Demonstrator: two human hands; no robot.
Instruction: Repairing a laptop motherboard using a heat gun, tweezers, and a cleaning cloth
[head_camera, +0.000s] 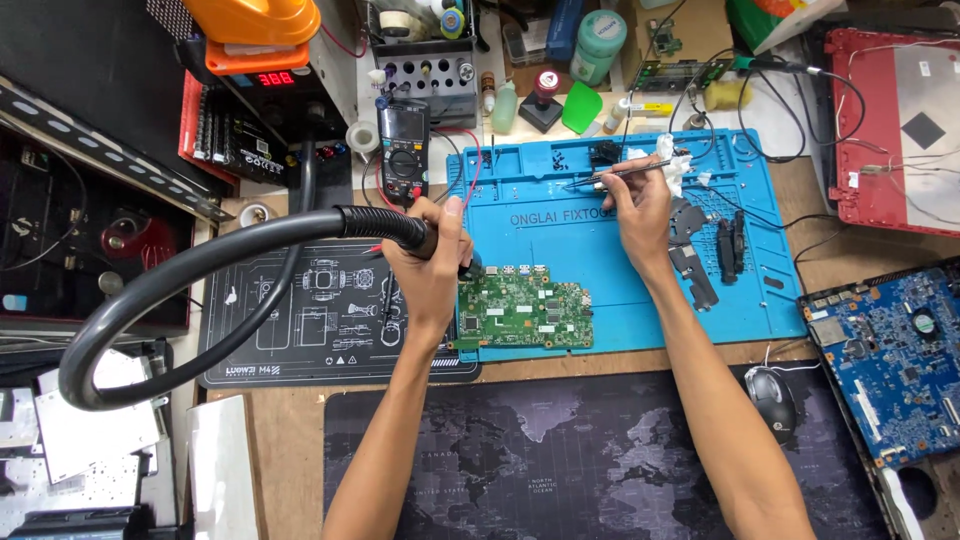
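Note:
My left hand (432, 262) grips the black handle of a hot-air tool, and the tool's thick black hose (200, 262) loops away to the left. Its nozzle points down at the upper left corner of a green circuit board (525, 308). The board lies flat on a blue work mat (620, 290). My right hand (638, 205) holds thin metal tweezers (600, 178) over the mat's upper part, with the tips pointing left. A crumpled white tissue (672, 165) sits just behind that hand.
A black multimeter (404, 150) and a rework station with a red display (275, 78) stand at the back. Black metal parts (715, 250) lie on the mat's right. A blue circuit board (885, 350), a red laptop shell (895, 125) and a mouse (772, 398) sit to the right.

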